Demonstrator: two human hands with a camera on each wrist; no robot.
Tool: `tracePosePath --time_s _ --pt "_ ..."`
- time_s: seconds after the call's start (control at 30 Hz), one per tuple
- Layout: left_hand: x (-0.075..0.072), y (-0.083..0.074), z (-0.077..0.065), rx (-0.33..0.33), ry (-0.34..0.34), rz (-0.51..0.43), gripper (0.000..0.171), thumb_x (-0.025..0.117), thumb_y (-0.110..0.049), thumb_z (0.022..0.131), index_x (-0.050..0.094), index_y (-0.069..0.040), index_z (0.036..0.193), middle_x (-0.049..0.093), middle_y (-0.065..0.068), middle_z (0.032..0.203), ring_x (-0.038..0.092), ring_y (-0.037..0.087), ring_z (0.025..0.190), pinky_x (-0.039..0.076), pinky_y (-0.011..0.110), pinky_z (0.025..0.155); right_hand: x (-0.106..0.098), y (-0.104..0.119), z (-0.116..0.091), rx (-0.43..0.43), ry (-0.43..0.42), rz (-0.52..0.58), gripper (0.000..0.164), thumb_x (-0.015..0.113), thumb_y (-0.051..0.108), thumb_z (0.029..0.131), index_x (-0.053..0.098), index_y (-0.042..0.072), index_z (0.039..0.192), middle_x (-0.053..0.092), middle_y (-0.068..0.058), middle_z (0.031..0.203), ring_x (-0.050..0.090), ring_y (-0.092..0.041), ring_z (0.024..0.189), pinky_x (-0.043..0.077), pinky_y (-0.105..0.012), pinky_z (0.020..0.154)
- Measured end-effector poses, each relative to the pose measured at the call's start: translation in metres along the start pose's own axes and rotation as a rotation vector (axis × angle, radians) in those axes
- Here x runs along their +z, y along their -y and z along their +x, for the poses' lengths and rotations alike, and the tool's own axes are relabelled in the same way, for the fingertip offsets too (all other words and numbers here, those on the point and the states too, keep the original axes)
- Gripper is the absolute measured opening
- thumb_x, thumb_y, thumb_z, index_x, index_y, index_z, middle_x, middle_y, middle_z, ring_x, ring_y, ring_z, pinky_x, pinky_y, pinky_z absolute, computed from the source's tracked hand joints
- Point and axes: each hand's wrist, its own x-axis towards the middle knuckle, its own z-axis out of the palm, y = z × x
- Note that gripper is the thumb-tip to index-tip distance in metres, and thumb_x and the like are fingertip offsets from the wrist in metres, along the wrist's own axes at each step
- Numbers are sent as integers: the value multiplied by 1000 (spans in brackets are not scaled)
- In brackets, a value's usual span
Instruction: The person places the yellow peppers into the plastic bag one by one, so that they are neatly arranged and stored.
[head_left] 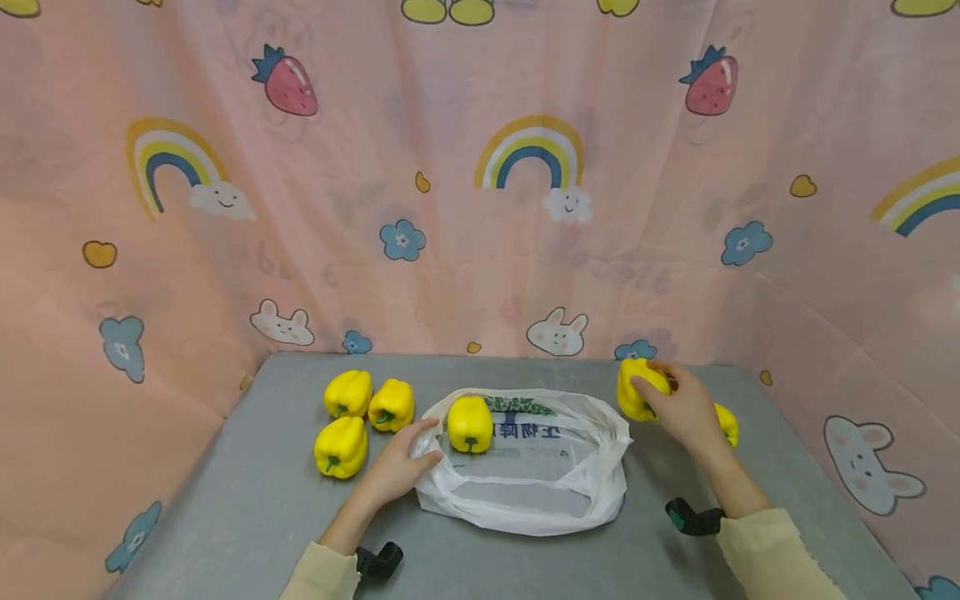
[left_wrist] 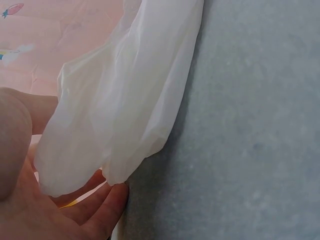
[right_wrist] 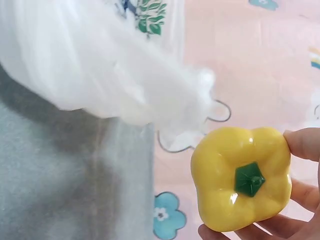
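A white plastic bag lies on the table with its mouth spread wide. At the bag's left rim, my left hand holds the thin plastic between thumb and fingers. A yellow bell pepper sits inside the opening, near that hand. My right hand grips another yellow bell pepper, to the right of the bag and apart from it; its green stem end faces the right wrist camera. One more bell pepper is partly hidden behind the right wrist.
Three yellow bell peppers stand grouped on the grey table, left of the bag. A pink printed curtain hangs behind the table and along both sides. Each wrist wears a black camera mount.
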Motion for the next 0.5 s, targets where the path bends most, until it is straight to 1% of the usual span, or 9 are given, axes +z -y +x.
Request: tracePosePath --time_s 0.23,0.5 --pt "0 1 0 -16 -4 8 53 68 -22 98 53 -13 147 44 18 155 36 42 144 26 67 114 -4 19 -5 -65 2 39 70 58 50 101 47 -2 146 49 -30 142 52 -46 120 50 -56 91" --pt "2 2 1 -8 -6 15 52 68 -21 98 53 -13 147 45 18 154 37 42 143 28 67 114 4 39 -9 -98 7 71 68 59 48 101 47 -1 147 49 -28 144 49 -47 126 53 -57 91"
